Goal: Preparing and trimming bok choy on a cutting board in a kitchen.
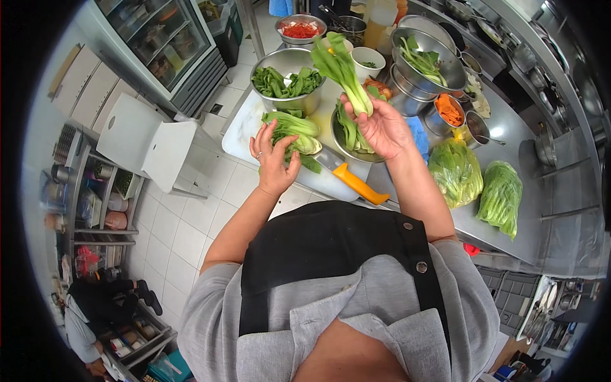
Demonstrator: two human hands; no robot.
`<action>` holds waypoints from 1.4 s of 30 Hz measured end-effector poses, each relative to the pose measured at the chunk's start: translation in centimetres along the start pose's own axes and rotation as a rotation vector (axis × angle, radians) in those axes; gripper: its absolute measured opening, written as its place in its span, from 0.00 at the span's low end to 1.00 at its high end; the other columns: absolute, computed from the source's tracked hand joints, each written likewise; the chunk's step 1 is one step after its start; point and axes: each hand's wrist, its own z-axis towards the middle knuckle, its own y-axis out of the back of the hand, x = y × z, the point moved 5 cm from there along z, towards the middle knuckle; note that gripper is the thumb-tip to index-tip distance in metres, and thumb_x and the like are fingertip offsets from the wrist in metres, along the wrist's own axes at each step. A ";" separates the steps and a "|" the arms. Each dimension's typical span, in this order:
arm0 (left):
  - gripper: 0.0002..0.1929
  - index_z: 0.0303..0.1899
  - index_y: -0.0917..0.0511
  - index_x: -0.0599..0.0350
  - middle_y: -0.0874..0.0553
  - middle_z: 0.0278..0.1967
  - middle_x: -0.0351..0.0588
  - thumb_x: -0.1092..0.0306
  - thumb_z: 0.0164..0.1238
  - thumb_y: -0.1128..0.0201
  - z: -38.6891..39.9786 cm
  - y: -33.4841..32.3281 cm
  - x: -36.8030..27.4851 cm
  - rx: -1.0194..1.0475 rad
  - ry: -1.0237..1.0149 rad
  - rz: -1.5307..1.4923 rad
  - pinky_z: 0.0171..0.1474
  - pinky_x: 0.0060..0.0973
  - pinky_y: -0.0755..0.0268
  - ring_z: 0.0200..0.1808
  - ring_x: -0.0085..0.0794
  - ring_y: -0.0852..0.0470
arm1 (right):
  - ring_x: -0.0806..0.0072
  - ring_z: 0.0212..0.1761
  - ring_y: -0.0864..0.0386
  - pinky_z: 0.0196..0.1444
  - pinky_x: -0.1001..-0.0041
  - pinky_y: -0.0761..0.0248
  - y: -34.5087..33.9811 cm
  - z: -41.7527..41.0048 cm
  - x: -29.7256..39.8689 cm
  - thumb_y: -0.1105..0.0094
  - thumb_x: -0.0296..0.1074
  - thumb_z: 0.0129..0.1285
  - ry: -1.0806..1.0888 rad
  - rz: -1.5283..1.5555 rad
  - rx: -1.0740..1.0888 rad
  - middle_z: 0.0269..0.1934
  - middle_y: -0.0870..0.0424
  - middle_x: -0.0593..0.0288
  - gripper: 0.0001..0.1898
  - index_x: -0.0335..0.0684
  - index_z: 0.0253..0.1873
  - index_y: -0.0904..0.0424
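My right hand (386, 129) holds a head of bok choy (341, 71) by its pale base, leaves pointing up and away, above a steel bowl (337, 143). More bok choy (351, 129) lies in that bowl. My left hand (277, 157) is spread at the near side of several bok choy heads (296, 129) on a white cutting board (243, 129); whether its fingertips touch them is unclear. Beside their root ends lies a knife with an orange handle (360, 184), its blade on the board. Behind, a deep steel bowl (286, 102) contains green leaves (272, 82).
Bagged leafy greens (456, 172) and another bag (500, 196) rest on the steel counter (520, 157). A colander (427, 79), sliced carrots (448, 111) and a blue cloth (418, 136) stand right. A white chair (162, 148) is left; another person (102, 305) is lower left.
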 end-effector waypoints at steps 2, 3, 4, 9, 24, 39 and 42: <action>0.15 0.42 0.20 0.46 0.35 0.63 0.50 0.65 0.50 0.39 0.0 0.3 -0.5 -0.016 -0.011 -0.037 0.67 0.47 0.67 0.67 0.47 0.44 | 0.58 0.46 0.21 0.39 0.78 0.17 0.6 -0.5 -0.5 0.55 0.27 0.66 0.006 0.098 0.013 0.53 0.30 0.37 0.22 0.20 0.61 0.44; 0.15 0.42 0.20 0.46 0.35 0.63 0.50 0.65 0.50 0.39 -0.1 0.3 -0.7 -0.012 -0.015 -0.038 0.67 0.47 0.67 0.67 0.47 0.44 | 0.58 0.47 0.22 0.40 0.77 0.17 0.7 -0.8 -0.8 0.55 0.27 0.66 -0.017 0.152 0.024 0.53 0.30 0.37 0.22 0.20 0.61 0.44; 0.14 0.42 0.20 0.46 0.34 0.62 0.49 0.65 0.51 0.39 -0.2 0.3 -0.9 0.007 -0.022 -0.019 0.67 0.47 0.67 0.67 0.46 0.43 | 0.58 0.47 0.22 0.40 0.77 0.17 0.7 -1.1 -1.1 0.55 0.27 0.67 -0.039 0.207 0.035 0.54 0.31 0.37 0.22 0.20 0.61 0.44; 0.14 0.41 0.20 0.45 0.32 0.61 0.46 0.69 0.49 0.40 -0.7 -0.3 -1.0 0.066 -0.019 0.024 0.66 0.47 0.65 0.66 0.45 0.42 | 0.57 0.49 0.23 0.42 0.75 0.18 1.6 -2.5 -0.1 0.52 0.28 0.66 -0.021 0.231 0.021 0.54 0.31 0.39 0.22 0.23 0.61 0.42; 0.09 0.35 0.19 0.45 0.23 0.48 0.42 0.67 0.49 0.32 0.2 -0.6 -0.8 0.091 -0.105 0.120 0.54 0.42 0.46 0.52 0.42 0.29 | 0.71 0.53 0.27 0.55 0.72 0.30 -1.2 -7.5 2.2 0.47 0.25 0.64 0.840 -1.029 -0.421 0.52 0.28 0.53 0.16 0.31 0.55 0.35; 0.19 0.41 0.29 0.62 0.20 0.34 0.53 0.57 0.58 0.35 -1.9 -1.2 1.4 0.371 0.489 0.031 0.36 0.34 0.28 0.34 0.41 0.20 | 0.53 0.52 0.29 0.53 0.63 0.34 -2.0 -3.6 -4.4 0.44 0.27 0.57 0.592 -2.116 -0.138 0.49 0.25 0.51 0.13 0.37 0.48 0.24; 0.16 0.43 0.29 0.63 0.20 0.32 0.52 0.63 0.59 0.36 -1.9 -1.5 2.3 0.318 0.593 -0.166 0.35 0.34 0.27 0.31 0.41 0.20 | 0.54 0.48 0.26 0.47 0.64 0.30 -1.8 -0.3 -8.2 0.44 0.27 0.57 0.492 -2.119 0.063 0.44 0.23 0.50 0.14 0.35 0.49 0.27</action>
